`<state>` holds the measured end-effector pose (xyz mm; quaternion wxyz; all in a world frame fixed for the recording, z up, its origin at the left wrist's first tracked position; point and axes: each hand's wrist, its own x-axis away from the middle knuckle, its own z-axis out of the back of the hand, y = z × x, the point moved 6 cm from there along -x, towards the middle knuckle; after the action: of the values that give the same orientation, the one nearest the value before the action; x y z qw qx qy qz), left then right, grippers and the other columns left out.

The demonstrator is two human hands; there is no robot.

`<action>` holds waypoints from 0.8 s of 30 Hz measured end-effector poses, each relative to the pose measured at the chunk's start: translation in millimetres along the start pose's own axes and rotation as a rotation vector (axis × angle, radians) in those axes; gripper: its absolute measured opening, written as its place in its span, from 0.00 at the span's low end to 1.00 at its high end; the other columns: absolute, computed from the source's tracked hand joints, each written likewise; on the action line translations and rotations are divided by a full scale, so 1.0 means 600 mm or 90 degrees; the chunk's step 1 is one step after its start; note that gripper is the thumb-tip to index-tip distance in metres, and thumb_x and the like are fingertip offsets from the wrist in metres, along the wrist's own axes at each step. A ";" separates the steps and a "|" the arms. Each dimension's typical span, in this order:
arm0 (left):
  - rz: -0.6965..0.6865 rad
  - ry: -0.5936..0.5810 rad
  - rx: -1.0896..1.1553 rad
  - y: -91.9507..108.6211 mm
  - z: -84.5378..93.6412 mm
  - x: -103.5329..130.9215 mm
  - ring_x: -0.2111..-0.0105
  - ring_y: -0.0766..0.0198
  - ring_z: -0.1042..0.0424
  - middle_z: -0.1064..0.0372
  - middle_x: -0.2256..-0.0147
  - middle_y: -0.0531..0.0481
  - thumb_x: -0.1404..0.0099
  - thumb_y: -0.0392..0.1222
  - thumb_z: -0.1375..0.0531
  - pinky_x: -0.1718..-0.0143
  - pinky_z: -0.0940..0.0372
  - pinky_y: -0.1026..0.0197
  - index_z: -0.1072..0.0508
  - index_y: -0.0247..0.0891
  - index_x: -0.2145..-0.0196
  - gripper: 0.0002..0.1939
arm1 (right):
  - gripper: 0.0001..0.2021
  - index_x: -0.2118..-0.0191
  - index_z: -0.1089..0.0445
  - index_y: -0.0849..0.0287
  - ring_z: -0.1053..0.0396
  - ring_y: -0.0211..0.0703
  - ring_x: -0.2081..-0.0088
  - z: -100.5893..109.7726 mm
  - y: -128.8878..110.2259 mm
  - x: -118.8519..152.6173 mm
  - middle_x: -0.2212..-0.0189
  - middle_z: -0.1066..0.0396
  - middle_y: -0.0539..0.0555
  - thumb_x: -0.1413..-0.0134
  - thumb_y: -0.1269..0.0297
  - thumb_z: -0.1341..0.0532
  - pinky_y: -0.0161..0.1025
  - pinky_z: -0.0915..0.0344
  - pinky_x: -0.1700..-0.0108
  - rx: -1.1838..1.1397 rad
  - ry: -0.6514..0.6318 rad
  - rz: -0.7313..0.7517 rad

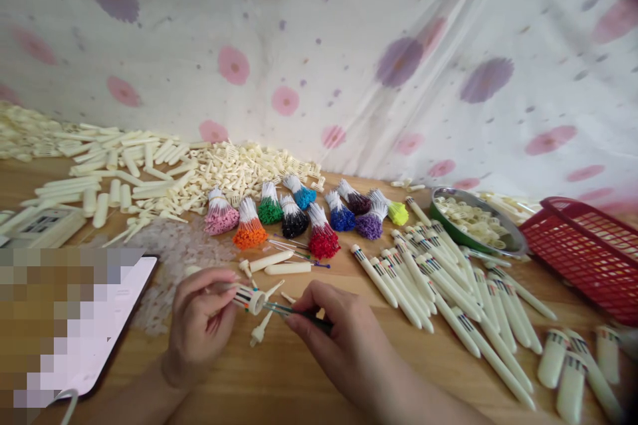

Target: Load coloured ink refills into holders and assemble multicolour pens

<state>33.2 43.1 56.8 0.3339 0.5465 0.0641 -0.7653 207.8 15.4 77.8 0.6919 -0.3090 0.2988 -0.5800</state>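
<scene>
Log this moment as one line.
left hand : holds white slotted part | right hand : holds slim dark-handled tool, tip at part's ring end | beyond hands: colored bundles | right side: pens, red basket

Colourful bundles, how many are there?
10 in the middle, roughly left to right: pink, orange, green, black, light blue, red, blue, maroon, purple, yellow.

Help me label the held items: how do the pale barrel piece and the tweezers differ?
The barrel piece is short and cylindrical; the tweezers are slender. The barrel piece is cream with dark stripes; the tweezers have a dark grip. The left hand holds the barrel piece, the right hand the tweezers. Both are held, ends close together.
</scene>
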 end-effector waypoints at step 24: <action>0.030 -0.005 -0.024 -0.019 0.001 0.004 0.69 0.66 0.30 0.33 0.66 0.53 0.47 0.26 0.40 0.71 0.33 0.62 0.30 0.42 0.72 0.10 | 0.03 0.72 0.32 0.60 0.37 0.35 0.77 -0.023 -0.005 -0.019 0.78 0.30 0.49 0.49 0.68 0.39 0.30 0.46 0.75 0.072 -0.016 -0.030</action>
<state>25.5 50.5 51.9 0.3624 0.5386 0.0645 -0.7579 193.5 24.9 72.0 0.6983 -0.2835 0.2492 -0.6082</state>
